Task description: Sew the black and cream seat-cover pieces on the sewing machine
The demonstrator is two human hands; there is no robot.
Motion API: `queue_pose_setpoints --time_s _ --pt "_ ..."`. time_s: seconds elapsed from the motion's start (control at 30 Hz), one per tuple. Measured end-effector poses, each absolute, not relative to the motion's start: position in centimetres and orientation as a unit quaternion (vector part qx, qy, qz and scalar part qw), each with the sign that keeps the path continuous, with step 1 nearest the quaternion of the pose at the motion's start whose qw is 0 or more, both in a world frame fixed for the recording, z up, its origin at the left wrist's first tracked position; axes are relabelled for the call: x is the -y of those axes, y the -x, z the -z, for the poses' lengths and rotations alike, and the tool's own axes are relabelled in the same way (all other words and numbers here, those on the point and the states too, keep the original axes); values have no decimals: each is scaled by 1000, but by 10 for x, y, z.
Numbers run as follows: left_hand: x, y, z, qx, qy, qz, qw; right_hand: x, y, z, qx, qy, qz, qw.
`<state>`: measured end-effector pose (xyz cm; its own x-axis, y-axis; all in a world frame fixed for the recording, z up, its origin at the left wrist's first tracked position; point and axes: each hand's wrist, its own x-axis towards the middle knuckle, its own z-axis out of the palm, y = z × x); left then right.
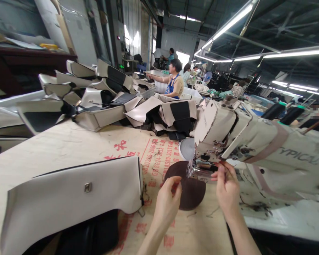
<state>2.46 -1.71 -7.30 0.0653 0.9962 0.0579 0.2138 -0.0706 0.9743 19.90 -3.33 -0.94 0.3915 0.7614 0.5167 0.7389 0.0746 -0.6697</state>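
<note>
Left hand (168,200): bare, fingers curled into a closed pinch, raised just over a round dark brown mat (192,191); any held item too small to tell. Right hand (227,187): bare, thumb and fingers closed together at the steel presser foot (200,170) of a cream industrial sewing machine head (223,138), touching or just beside it; fine thread in the grip possible, not discernible. Nearby, a pale round disc (186,148), partly behind the machine head. Work surface: plywood table (69,148) with red printed characters. Left of the hands, lying flat on the table: a grey-white leatherette panel (69,191) with dark edge binding along its upper side and a small metal badge (88,187), apparently finished along that edge; dark material (90,232) beneath its near side. Farther along the table: a heaped pile of cream-and-black stitched panels (101,106), apparently sewn already, count not determinable. No panel visible under the presser foot; unsewn pieces not distinguishable. In the background: a seated worker in a blue apron (174,83) at a separate table, black thread cones (273,110) behind the machine.
</note>
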Motion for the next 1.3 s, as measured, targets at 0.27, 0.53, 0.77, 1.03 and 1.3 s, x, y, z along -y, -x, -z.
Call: queue_pose_setpoints --time_s 0.27,0.53,0.77,1.03,1.3 --pt "26 -25 80 -525 -550 -428 489 63 -162 16 569 756 -90 312" --pt "35 -22 92 -519 -562 -399 506 37 -139 24 560 741 -75 363" --pt "38 -24 93 -511 -583 -381 505 17 -128 26 552 750 -10 363" --pt "26 -10 91 -530 -546 -391 518 31 -131 18 590 714 -94 365" --pt "-4 -16 46 -395 -418 -328 750 104 -131 56 556 595 -371 446"
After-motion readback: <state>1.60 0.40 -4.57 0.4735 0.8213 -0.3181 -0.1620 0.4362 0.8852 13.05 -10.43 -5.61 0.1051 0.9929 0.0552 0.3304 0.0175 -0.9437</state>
